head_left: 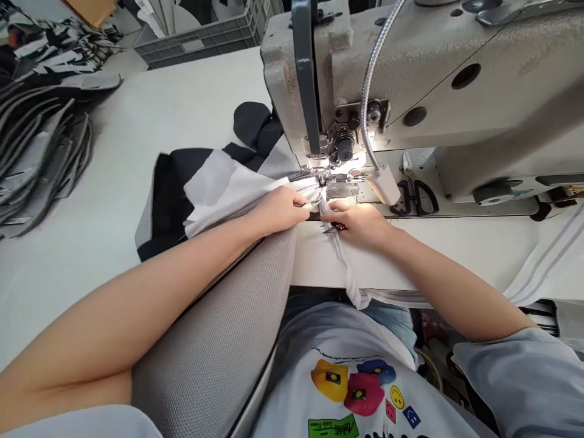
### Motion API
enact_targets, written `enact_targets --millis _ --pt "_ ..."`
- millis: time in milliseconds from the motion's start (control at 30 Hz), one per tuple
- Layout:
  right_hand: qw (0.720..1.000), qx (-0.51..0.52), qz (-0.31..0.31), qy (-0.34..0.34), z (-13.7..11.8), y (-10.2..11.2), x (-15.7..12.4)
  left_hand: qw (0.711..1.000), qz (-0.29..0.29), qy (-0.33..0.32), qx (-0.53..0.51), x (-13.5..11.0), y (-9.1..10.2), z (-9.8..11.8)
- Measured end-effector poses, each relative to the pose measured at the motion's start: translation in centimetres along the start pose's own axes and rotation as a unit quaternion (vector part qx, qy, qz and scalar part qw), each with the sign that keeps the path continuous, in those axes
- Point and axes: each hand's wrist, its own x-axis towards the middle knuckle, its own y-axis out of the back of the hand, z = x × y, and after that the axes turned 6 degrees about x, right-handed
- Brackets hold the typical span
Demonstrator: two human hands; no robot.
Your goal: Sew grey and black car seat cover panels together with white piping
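My left hand point(285, 210) is closed on the edge of the grey mesh fabric piece point(223, 322), just left of the sewing machine's needle area point(323, 179). White cloth point(223, 182) and black fabric point(182, 173) bunch up behind that wrist. My right hand point(360, 225) pinches a white fabric strip point(340, 255) in front of the presser foot. Small pointed thread snips point(335, 228) stick out from under its curled fingers. From there the strip hangs over the table's front edge. The fingertips of both hands are partly hidden by the cloth.
The sewing machine's head point(410, 79) overhangs the work, with a lamp point(383, 185) on a flexible neck. Black-handled scissors point(414, 198) lie on the machine bed. Stacked grey fabric pieces point(41, 146) sit at the left, near a grey crate point(205, 42). White banding point(547, 261) lies at the right.
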Motion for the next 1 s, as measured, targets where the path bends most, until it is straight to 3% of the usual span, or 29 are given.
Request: enact_targets --millis 133,233,300,400,467,567,733,1000 --pt "0.996 0.068 -0.025 0.061 0.6 0.5 0.2 0.985 0.005 0.011 -0.173 0.1 -2.7 0.1" --pt "0.984 0.134 -0.068 0.091 1.4 1.1 0.0 0.978 0.036 -0.011 -0.206 -0.3 -5.0 -0.4" --pt "0.984 0.161 -0.049 0.067 1.8 1.4 -0.1 0.978 0.042 -0.015 -0.203 -0.5 -5.6 -0.7" --pt "0.994 0.091 0.058 -0.022 2.0 1.1 0.3 0.984 0.040 -0.028 -0.171 -0.6 -5.4 -0.8" --pt "0.995 0.012 0.082 -0.056 1.7 0.5 0.8 0.987 0.040 -0.040 -0.153 -0.6 -5.0 -0.7" --pt "0.994 -0.060 0.043 -0.075 0.9 -0.2 1.8 0.984 0.037 -0.054 -0.167 -0.6 -4.9 -0.6" --pt "0.988 -0.093 0.005 -0.120 -0.4 0.1 2.6 0.981 0.033 -0.054 -0.181 -0.4 -4.9 -0.7" --pt "0.987 -0.106 0.010 -0.121 0.1 0.4 2.8 0.985 0.043 -0.060 -0.157 0.5 -4.2 -0.6"
